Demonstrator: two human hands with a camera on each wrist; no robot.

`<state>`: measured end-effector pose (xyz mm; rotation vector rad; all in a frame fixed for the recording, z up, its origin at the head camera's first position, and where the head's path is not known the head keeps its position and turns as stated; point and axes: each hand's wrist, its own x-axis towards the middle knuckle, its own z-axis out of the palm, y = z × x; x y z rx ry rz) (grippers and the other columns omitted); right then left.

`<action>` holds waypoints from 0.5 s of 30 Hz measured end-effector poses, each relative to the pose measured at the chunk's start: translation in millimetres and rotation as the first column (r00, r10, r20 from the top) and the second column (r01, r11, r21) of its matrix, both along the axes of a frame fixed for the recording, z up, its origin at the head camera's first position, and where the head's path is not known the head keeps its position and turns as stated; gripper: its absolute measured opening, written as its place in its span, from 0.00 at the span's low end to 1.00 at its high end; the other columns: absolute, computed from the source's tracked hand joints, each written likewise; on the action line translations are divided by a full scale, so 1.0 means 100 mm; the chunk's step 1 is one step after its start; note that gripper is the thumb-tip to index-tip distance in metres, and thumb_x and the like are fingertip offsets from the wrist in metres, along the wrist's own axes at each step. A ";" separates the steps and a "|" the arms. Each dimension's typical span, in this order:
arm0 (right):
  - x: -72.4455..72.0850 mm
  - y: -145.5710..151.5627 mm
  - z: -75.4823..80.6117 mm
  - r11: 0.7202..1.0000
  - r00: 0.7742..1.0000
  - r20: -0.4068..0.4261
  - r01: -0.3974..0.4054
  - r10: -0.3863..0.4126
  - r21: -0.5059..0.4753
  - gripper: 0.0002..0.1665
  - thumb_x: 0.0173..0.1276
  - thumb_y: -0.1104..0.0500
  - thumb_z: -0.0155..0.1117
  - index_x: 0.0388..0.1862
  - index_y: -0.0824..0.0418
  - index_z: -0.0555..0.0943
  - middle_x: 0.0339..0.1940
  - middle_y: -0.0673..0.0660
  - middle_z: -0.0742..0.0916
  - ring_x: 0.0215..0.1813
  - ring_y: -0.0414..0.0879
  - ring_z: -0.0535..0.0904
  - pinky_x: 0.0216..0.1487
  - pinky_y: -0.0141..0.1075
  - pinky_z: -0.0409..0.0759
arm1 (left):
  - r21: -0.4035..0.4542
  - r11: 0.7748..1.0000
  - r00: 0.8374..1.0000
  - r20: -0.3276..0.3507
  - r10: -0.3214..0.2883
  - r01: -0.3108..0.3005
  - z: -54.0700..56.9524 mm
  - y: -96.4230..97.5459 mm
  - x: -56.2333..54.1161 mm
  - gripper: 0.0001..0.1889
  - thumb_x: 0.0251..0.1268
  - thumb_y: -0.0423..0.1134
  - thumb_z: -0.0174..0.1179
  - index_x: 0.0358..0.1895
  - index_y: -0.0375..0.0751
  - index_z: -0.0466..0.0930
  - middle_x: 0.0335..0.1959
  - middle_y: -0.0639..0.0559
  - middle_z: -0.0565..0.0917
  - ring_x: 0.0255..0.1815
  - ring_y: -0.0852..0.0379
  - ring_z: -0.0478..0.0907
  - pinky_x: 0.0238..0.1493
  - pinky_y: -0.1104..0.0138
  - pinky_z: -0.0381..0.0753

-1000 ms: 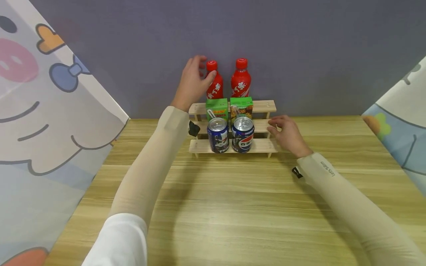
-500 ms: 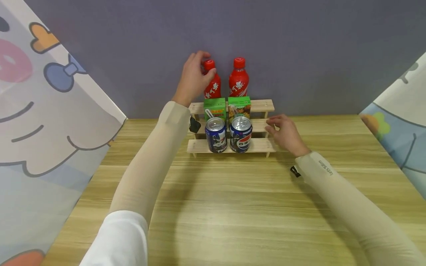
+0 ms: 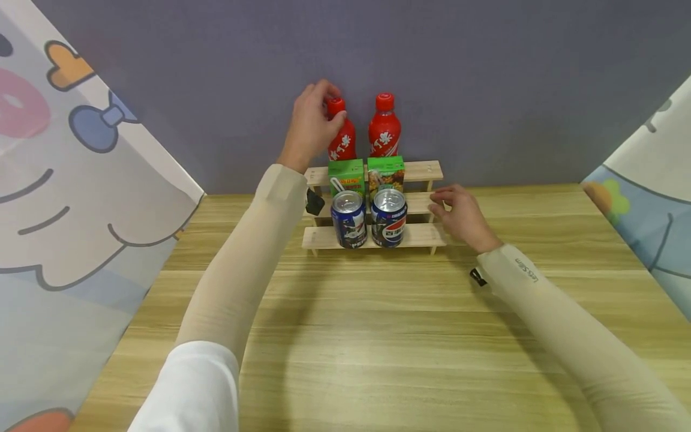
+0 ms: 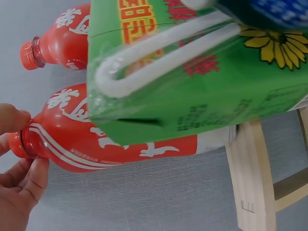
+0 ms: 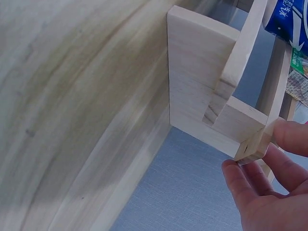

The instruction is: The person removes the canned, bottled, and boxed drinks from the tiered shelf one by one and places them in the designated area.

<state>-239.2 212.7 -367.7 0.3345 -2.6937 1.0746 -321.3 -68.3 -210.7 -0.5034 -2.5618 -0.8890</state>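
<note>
My left hand (image 3: 310, 127) pinches the neck and cap of the left red drink bottle (image 3: 342, 141), which stands upright on the top tier of a three-tier wooden rack (image 3: 421, 235). In the left wrist view, thumb and fingers lie on either side of the red cap (image 4: 17, 144). My right hand (image 3: 465, 222) grips the right end of the rack's middle plank (image 5: 255, 148), thumb above and fingers beneath. A second red bottle (image 3: 384, 133) stands to the right of the first. Green drink cartons (image 3: 345, 170) occupy the middle tier, partly hidden behind blue cans (image 3: 389, 219) on the lowest one.
The rack stands on a wood-grain table (image 3: 378, 336) close to a grey back wall (image 3: 486, 90). Cartoon-printed panels (image 3: 108, 228) flank the table at left and right. A white straw (image 4: 159, 55) is fixed to the left carton's side.
My left hand has closed in on the left bottle's cap, its fingers now around the top. The right hand keeps its place at the rack's end. The head view has shifted slightly.
</note>
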 end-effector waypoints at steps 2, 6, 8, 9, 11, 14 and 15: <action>-0.01 -0.01 0.00 1.000 1.000 -0.007 -0.003 0.003 0.002 0.17 0.66 0.66 0.61 0.50 0.77 0.78 0.52 0.67 0.76 0.55 0.63 0.72 0.56 0.52 0.72 | 0.019 1.000 0.999 -0.030 -0.010 0.010 -0.02 -0.02 -0.01 0.15 0.64 0.39 0.58 0.52 0.41 0.72 0.47 0.49 0.74 0.44 0.56 0.70 0.45 0.73 0.72; -0.01 -0.02 0.00 1.000 1.000 -0.008 -0.002 0.003 0.006 0.17 0.66 0.65 0.61 0.50 0.76 0.78 0.53 0.67 0.76 0.55 0.63 0.72 0.55 0.52 0.72 | 0.052 0.999 0.998 -0.067 0.000 0.003 -0.03 -0.08 -0.01 0.14 0.64 0.39 0.59 0.50 0.40 0.73 0.46 0.49 0.76 0.42 0.57 0.72 0.44 0.73 0.73; -0.01 -0.02 -0.01 1.000 1.000 -0.002 0.000 0.000 0.009 0.17 0.67 0.65 0.61 0.51 0.76 0.78 0.53 0.67 0.76 0.55 0.63 0.72 0.55 0.52 0.71 | 0.069 0.998 0.998 -0.062 0.017 -0.012 -0.03 -0.11 0.00 0.14 0.64 0.39 0.59 0.51 0.40 0.73 0.47 0.49 0.76 0.43 0.57 0.72 0.44 0.73 0.73; -0.01 -0.02 0.00 1.000 1.000 0.001 0.001 -0.001 0.011 0.17 0.67 0.65 0.61 0.51 0.76 0.78 0.53 0.67 0.76 0.55 0.63 0.72 0.55 0.52 0.71 | 0.074 0.997 0.998 -0.063 0.026 -0.022 -0.02 -0.12 0.01 0.15 0.64 0.40 0.60 0.51 0.40 0.73 0.47 0.49 0.76 0.43 0.57 0.72 0.44 0.74 0.73; -0.01 -0.02 0.00 1.000 1.000 0.005 0.002 -0.002 0.014 0.17 0.67 0.65 0.61 0.51 0.76 0.78 0.53 0.67 0.76 0.55 0.63 0.72 0.55 0.52 0.71 | 0.082 0.996 0.997 -0.069 0.043 -0.038 -0.01 -0.16 0.02 0.15 0.64 0.40 0.60 0.51 0.40 0.74 0.47 0.49 0.76 0.43 0.57 0.72 0.44 0.74 0.74; -0.01 -0.02 0.01 1.000 1.000 -0.001 -0.001 0.001 0.014 0.17 0.67 0.65 0.61 0.51 0.76 0.78 0.53 0.67 0.76 0.55 0.63 0.72 0.55 0.52 0.71 | 0.088 0.994 0.993 -0.095 0.067 -0.058 0.03 -0.21 0.05 0.15 0.64 0.41 0.59 0.51 0.40 0.74 0.47 0.49 0.76 0.43 0.58 0.73 0.44 0.75 0.73; -0.02 -0.01 0.01 1.000 1.000 -0.005 -0.001 0.001 0.016 0.17 0.67 0.65 0.61 0.51 0.76 0.78 0.53 0.67 0.76 0.55 0.63 0.72 0.55 0.52 0.72 | 0.092 0.994 0.992 -0.105 0.071 -0.061 0.05 -0.24 0.06 0.15 0.64 0.41 0.59 0.51 0.40 0.74 0.46 0.49 0.76 0.43 0.58 0.73 0.44 0.75 0.73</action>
